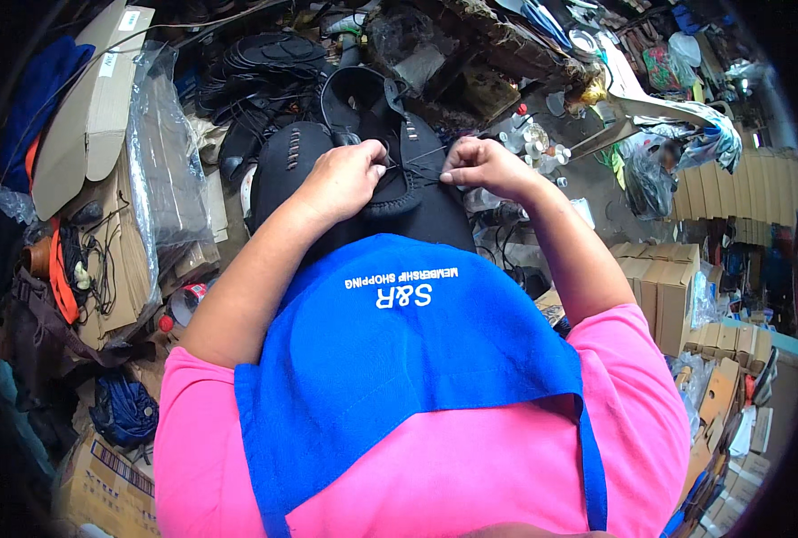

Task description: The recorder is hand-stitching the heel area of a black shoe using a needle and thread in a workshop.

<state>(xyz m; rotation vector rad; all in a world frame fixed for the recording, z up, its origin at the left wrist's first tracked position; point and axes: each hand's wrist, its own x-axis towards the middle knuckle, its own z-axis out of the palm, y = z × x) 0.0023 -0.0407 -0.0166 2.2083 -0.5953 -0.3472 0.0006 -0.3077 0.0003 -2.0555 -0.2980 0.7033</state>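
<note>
In front of my blue apron lies a black shoe upper (390,204) with a row of thick stitches along its curved edge, resting over my dark-covered lap. Thumb and fingers of my left hand (347,177) are closed at the upper's left side, pinching a thin thread. Opposite it, my right hand (488,169) is closed too, with thread between thumb and forefinger. The dark thread (426,160) spans the gap between both hands. Behind them stands a black looped piece (340,94), partly hidden. What lies beneath my left fingers is hidden.
Black cords and shoe parts (264,67) are heaped beyond my left hand. Several small bottles (533,143) stand close to my right hand. Flattened cardboard (103,242) leans at the left, and cardboard boxes (654,278) are stacked at the right.
</note>
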